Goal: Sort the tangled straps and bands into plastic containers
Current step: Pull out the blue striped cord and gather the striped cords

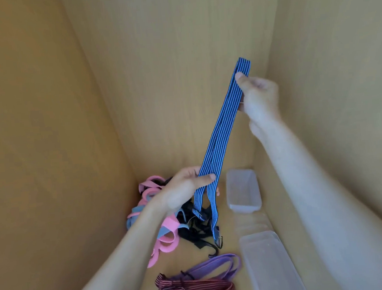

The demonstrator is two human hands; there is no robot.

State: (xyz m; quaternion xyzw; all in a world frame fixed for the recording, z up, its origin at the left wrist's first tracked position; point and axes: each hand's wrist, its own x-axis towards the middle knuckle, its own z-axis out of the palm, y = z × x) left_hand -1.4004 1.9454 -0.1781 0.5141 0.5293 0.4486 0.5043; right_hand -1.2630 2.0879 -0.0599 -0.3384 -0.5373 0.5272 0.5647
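Above the far half of the surface [195,260], the blue striped strap [221,128] was doubled over and held straight: the right hand [258,99] grip pinched it just below the top fold, and the left hand [184,189] grip pinched both runs lower down. The tails hung into the tangled pile [159,219] at the far left corner, with the wire hook [218,239] just beside the black straps [192,228]. Risk: on a lift the hook could snag the black webbing and drag the pile. The strap was flat ribbed elastic, so a slipped pinch could snap it back. The pink bands [168,244] looked smooth, rubbery and looped. The small container [242,190] at the far right corner and the long container [269,265] along the right edge were clear, thin-walled and rectangular, probably light enough to skate if bumped.
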